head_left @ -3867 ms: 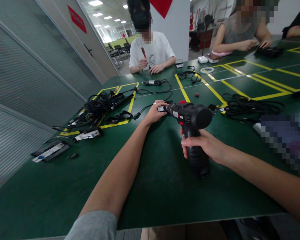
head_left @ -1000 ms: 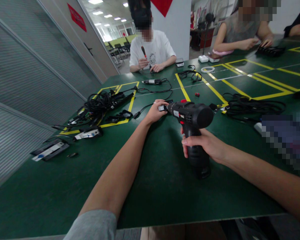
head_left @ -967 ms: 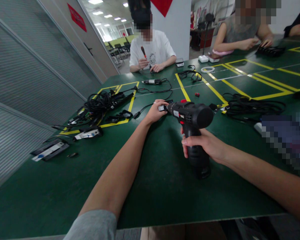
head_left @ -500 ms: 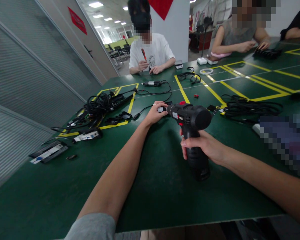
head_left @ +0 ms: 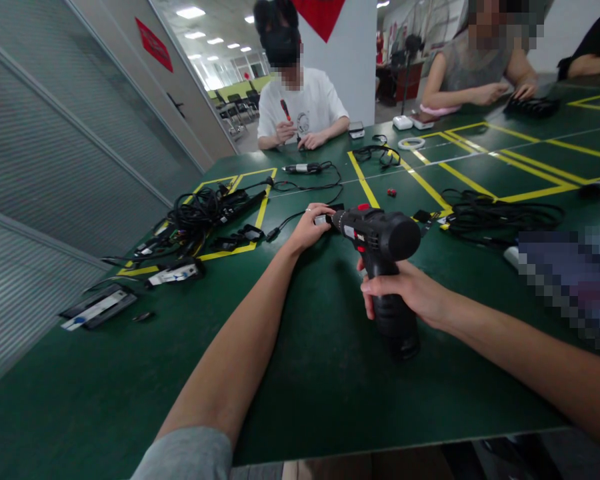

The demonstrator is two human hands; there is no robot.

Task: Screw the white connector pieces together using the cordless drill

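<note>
My right hand (head_left: 395, 293) is wrapped round the grip of a black cordless drill (head_left: 375, 233) with red switches. The drill's chuck points forward and left, up against a small black device (head_left: 336, 211) with a pale label. My left hand (head_left: 311, 225) has its fingers closed over that device and presses it to the green table (head_left: 325, 373). A black cable (head_left: 286, 225) with a plug end comes out beside my left hand. The drill hides part of the device, and the tip of the bit cannot be made out.
Tangled black cables (head_left: 200, 213) lie at left, with black-and-white casings (head_left: 100, 307) nearer me. A pen-shaped corded tool (head_left: 303, 168) lies ahead. More cables (head_left: 500, 213) and a pixelated object (head_left: 570, 287) are at right. Across the table, a person (head_left: 303, 107) holds a screwdriver (head_left: 285, 110).
Almost nothing differs. The view has shifted very slightly, while both hands, the drill and the device keep their places.
</note>
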